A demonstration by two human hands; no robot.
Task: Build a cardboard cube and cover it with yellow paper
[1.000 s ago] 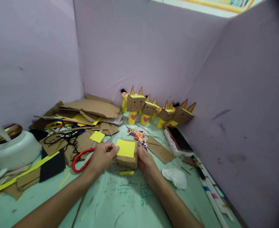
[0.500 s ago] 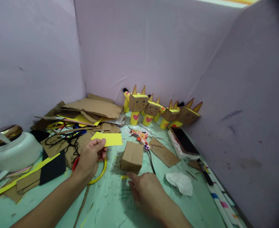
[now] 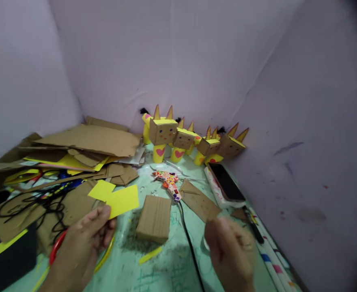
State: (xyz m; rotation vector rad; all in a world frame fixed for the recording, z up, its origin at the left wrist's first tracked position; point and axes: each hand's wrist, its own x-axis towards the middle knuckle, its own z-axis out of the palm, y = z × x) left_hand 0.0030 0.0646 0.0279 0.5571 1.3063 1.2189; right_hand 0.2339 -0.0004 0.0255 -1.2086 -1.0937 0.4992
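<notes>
Between the thumb and fingers of my left hand (image 3: pixel 87 237) is a piece of yellow paper (image 3: pixel 125 201). Another yellow corner (image 3: pixel 102 190) shows just behind it; whether it is a separate piece I cannot tell. A small brown cardboard box (image 3: pixel 154 217) rests on the table to the right of that hand. In front of the box lies a narrow yellow strip (image 3: pixel 150 256). My right hand (image 3: pixel 231 251) is raised at the right, slightly blurred, its fingers curled closed; anything inside them is hidden. A white edge (image 3: pixel 206 244) shows just behind it.
Several yellow cardboard animal figures (image 3: pixel 163 132) stand at the back wall. A patterned glue gun (image 3: pixel 169 182) trails a black cord (image 3: pixel 190 243). A phone (image 3: pixel 227 182) lies at the right. Cardboard sheets (image 3: pixel 90 140) and tangled black string (image 3: pixel 50 202) crowd the left.
My view has shifted to the right. My right hand has left the spot beside the box, moved right and curled closed. My left hand still holds the yellow paper, lower and tilted.
</notes>
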